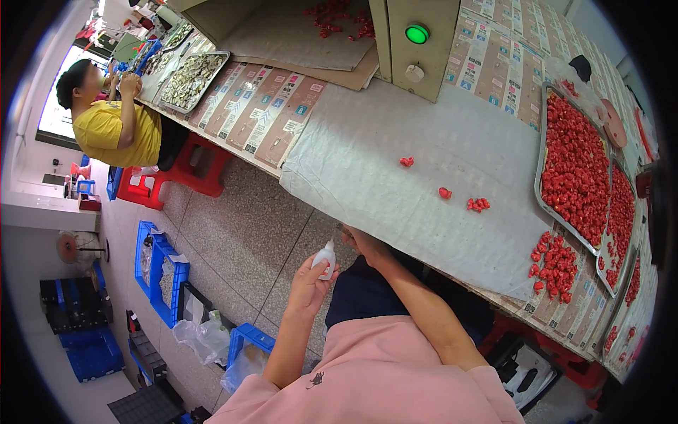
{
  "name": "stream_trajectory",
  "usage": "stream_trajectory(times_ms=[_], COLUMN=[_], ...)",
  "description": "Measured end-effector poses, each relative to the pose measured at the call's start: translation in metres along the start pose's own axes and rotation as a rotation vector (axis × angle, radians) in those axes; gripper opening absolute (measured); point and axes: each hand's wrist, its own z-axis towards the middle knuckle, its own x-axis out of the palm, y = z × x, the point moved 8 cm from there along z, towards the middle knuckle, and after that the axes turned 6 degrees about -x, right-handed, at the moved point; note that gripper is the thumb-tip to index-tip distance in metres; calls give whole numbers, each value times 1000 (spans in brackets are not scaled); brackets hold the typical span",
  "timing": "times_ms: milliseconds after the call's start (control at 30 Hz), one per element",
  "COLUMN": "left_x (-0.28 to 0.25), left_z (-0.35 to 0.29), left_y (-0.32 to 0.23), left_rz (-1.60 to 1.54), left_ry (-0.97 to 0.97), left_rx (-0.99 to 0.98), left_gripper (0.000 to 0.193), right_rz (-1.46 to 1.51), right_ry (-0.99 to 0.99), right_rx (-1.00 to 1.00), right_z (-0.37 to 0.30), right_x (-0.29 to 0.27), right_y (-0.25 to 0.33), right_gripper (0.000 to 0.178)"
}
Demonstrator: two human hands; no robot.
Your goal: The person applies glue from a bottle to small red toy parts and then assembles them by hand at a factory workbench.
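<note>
My left hand [309, 281] is closed around a small white squeeze bottle [325, 259] with a narrow nozzle pointing up. The bottle is held over the floor, just off the front edge of the table. Close by, my right hand [357, 241] is bent in at the table edge with its fingers drawn together. Something small and dark seems to show at its fingertips, too small to name. On the white sheet [381, 152] beyond my hands lie a small red piece [407, 162], a rounder red piece [445, 193] and a little red cluster [478, 205].
Red pieces fill a metal tray [542, 166] on the right, with a loose pile [554, 267] beside it. A metal housing with a green light [417, 33] stands at the back. Far left, a person in yellow [120, 131] sits by another tray [192, 81]. Blue crates [161, 275] stand on the floor.
</note>
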Motion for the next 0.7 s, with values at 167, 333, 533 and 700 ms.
stream_trajectory(times_ms=[167, 333, 533, 700], left_x=[1, 0, -3, -3], left_z=[-1, 0, 0, 0], left_y=[-1, -1, 1, 0], left_rz=[2, 14, -3, -11], left_ry=[-4, -10, -28, -6], left_rx=[-3, -5, -14, -4], left_gripper=[28, 29, 30, 31], right_rz=[4, -13, 6, -11], right_ry=[8, -11, -41, 30], right_rx=[-2, -10, -9, 1], right_z=[1, 0, 2, 2], right_x=[0, -2, -3, 0], right_y=[-1, 0, -3, -3], right_gripper=[37, 36, 37, 37])
